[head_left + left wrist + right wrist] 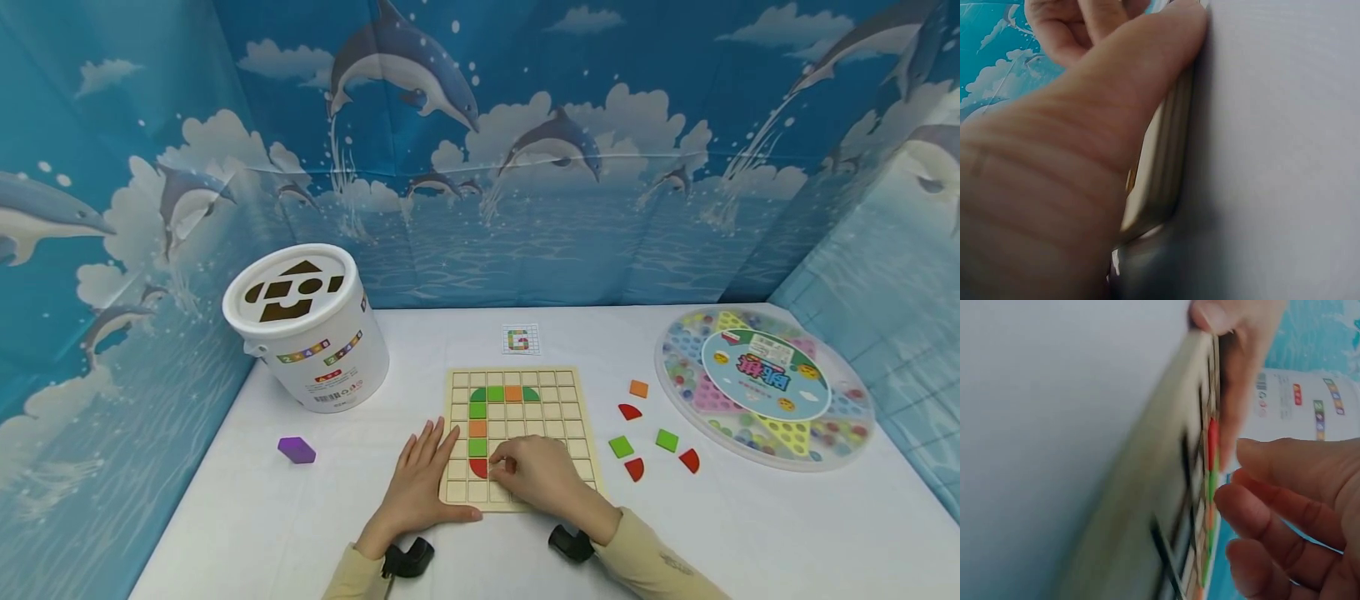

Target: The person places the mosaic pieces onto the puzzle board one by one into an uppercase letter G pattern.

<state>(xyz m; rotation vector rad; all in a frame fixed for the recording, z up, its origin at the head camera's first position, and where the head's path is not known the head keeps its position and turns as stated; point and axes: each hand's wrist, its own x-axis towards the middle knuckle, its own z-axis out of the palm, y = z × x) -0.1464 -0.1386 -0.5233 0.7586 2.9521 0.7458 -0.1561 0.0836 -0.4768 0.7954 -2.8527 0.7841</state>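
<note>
Where dolphin backdrop (525,167) walls meet, a white tabletop (750,533) under both hands.

A white shape-sorter bucket (307,329) is seen far left, a purple block (297,450) near it, and a round marble game (765,387) at right.

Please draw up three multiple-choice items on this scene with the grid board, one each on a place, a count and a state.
1. Where does the purple block lie?
A. Left of the grid board, in front of the white bucket
B. On the round marble game
C. Inside the bucket

2. How many loose green squares lie right of the board?
A. None
B. Two
C. Five

3. What is the left hand doing?
A. Lifting the bucket
B. Resting flat on the board's left edge
C. Pinching the purple block

Answers: 1 A, it sits on the table near the bucket; 2 B, two green squares show; 3 B, fingers lie straight there.
</note>
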